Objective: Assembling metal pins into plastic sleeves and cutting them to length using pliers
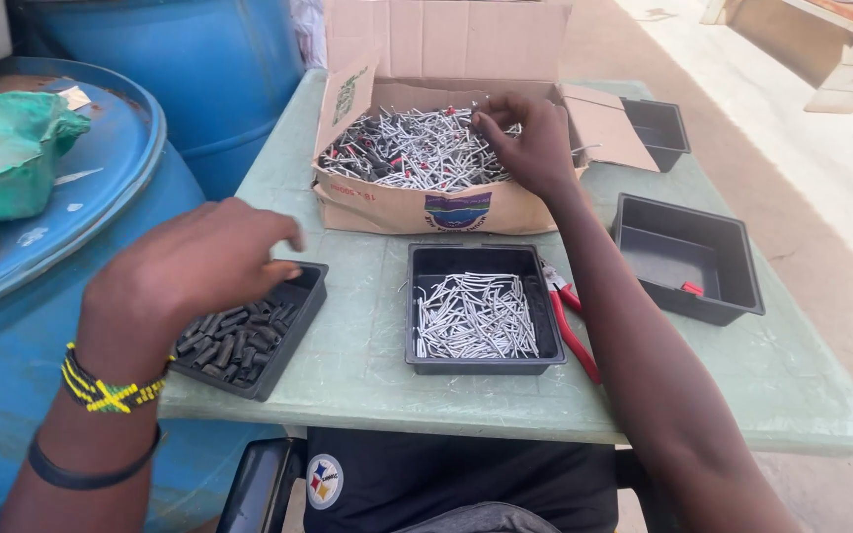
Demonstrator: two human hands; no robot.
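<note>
A cardboard box of metal pins sits at the far edge of the desk, toward its left side. Before it, at the near edge, stands a tray of pins. Left of that, at the near left corner, a tray of short sleeves overhangs the edge a little. Pliers lie just right of the pin tray, touching it. Further right sits an almost empty tray, and behind it, at the far right corner, a smaller tray. Drums stand left of the desk.
</note>
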